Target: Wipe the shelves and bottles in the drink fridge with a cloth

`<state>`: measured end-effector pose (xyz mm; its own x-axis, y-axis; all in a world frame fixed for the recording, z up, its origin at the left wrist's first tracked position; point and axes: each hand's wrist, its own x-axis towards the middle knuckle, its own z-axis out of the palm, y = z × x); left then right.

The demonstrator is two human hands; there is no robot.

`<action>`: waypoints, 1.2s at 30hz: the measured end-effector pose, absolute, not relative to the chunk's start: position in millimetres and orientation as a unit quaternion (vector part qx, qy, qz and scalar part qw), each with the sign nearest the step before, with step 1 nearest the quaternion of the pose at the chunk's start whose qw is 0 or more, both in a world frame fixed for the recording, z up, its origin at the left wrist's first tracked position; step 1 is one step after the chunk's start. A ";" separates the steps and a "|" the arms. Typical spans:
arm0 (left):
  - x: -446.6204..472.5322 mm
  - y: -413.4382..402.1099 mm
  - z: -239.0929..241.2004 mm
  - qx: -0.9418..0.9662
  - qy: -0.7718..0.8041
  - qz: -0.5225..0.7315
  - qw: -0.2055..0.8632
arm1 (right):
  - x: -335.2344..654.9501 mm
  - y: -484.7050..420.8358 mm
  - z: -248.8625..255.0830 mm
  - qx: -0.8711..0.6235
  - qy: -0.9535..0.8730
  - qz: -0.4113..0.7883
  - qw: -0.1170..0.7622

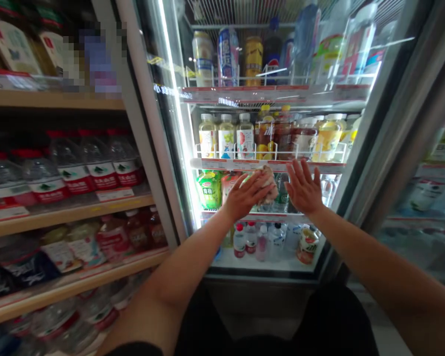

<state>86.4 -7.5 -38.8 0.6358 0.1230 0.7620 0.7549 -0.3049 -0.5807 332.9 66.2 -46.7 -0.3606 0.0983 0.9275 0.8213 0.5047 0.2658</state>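
Observation:
My left hand (244, 196) holds a crumpled, pale pinkish cloth (266, 186) against the glass door (267, 257) of a lit drinks fridge. Its fingers lie over the cloth's left side. Just to the right, my right hand (304, 189) is open, palm toward the glass and fingers spread, with nothing in it. Whether that palm touches the glass I cannot tell. Behind the door, a green bottle (209, 190) and other bottles stand on the shelf at hand height, partly hidden by my hands and the cloth.
Inside the fridge, cans (253, 60) and bottles (245, 136) line the upper shelves, with small bottles (239, 241) at the bottom. A wooden shelf unit (70, 212) with red-capped water bottles (98, 158) stands on the left. A metal door frame (389, 158) runs along the right.

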 end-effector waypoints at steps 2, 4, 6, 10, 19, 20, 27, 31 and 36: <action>80.4 -6.9 -25.3 -0.743 -0.314 -0.316 0.500 | 334.8 70.2 -50.2 -0.313 -0.732 -0.387 0.465; 76.3 -5.8 -15.7 -0.719 -0.342 -0.349 0.495 | 334.7 70.2 -50.9 -0.318 -0.734 -0.379 0.465; 74.7 -5.5 -15.6 -0.688 -0.360 -0.387 0.497 | 334.0 68.0 -49.9 -0.321 -0.735 -0.373 0.465; 73.6 -10.2 -32.6 -0.703 -0.331 -0.367 0.512 | 333.7 65.0 -48.5 -0.317 -0.737 -0.370 0.469; 75.3 -5.2 2.0 -0.678 -0.401 -0.402 0.468 | 333.4 66.3 -52.1 -0.314 -0.730 -0.377 0.476; 77.1 -3.3 0.8 -0.658 -0.414 -0.421 0.468 | 333.0 66.1 -52.2 -0.314 -0.728 -0.376 0.479; 90.8 3.9 -7.7 -0.672 -0.377 -0.434 0.466 | 331.8 66.9 -53.7 -0.310 -0.731 -0.370 0.483; 110.5 6.6 9.9 -0.659 -0.403 -0.448 0.450 | 332.1 67.6 -54.7 -0.317 -0.729 -0.364 0.485; 139.7 3.6 6.7 -0.696 -0.399 -0.422 0.422 | 331.0 67.3 -56.2 -0.313 -0.731 -0.350 0.495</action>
